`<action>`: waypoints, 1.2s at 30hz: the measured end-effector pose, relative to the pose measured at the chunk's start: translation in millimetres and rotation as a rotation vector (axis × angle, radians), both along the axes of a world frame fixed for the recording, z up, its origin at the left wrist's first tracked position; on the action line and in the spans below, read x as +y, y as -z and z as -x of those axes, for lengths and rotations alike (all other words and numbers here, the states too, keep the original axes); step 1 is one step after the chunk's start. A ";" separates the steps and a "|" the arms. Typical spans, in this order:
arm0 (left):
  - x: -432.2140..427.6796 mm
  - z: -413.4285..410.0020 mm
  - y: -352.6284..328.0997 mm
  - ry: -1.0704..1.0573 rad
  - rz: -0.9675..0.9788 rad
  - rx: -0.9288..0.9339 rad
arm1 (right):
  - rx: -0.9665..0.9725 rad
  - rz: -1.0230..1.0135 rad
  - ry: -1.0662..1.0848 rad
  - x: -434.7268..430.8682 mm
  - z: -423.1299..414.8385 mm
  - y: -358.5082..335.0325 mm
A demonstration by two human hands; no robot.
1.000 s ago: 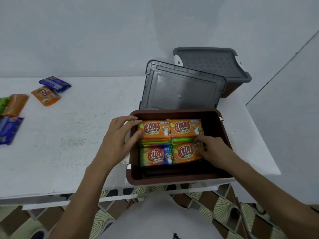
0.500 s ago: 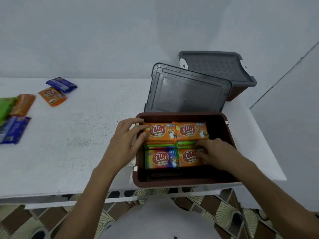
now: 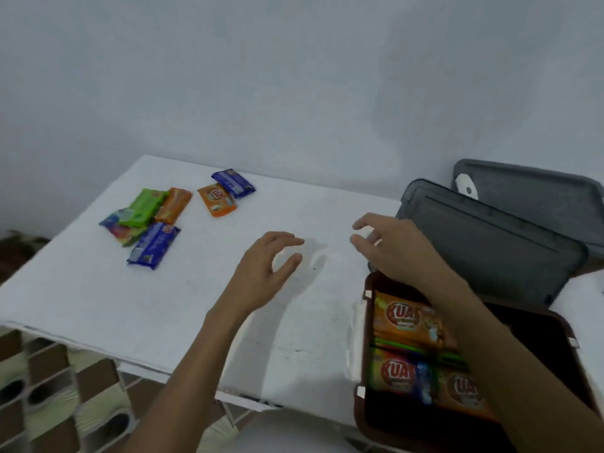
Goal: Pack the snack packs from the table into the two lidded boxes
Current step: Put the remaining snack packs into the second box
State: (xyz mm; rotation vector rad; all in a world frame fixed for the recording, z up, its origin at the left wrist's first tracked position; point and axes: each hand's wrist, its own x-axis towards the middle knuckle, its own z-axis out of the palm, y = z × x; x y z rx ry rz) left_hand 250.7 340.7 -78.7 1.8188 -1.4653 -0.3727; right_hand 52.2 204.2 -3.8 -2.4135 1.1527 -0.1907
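Observation:
An open brown box (image 3: 360, 371) sits at the table's near right edge with several orange and multicoloured snack packs (image 3: 405, 322) lying flat inside. Its grey lid (image 3: 490, 243) leans up behind it. A second box with a grey lid (image 3: 539, 191) on it stands further back. Several loose snack packs lie at the table's far left: a green one (image 3: 145, 206), an orange one (image 3: 217, 199) and blue ones (image 3: 153, 245). My left hand (image 3: 264, 273) hovers empty over the bare table with relaxed fingers. My right hand (image 3: 395, 250) hangs empty above the open box's far left corner.
The white table (image 3: 81, 295) ends at a near edge low in view and at a left edge by the loose packs. A plain wall stands close behind. A patterned floor (image 3: 49, 387) shows below the table.
Both hands have left the packs in the brown box and moved up and left over the table. The view has swung left, bringing the loose packs toward the middle.

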 end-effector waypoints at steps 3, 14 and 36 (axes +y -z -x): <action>-5.8 -59.9 5.8 -0.175 -0.071 -0.018 | -0.056 -0.036 -0.062 -19.3 -73.0 13.7; -59.7 -225.0 57.4 -0.394 -0.363 -0.108 | 0.054 -0.021 -0.274 -72.9 -285.8 90.5; -105.1 -271.9 49.8 -0.325 -0.488 0.003 | -0.014 0.068 -0.245 -100.2 -308.0 141.1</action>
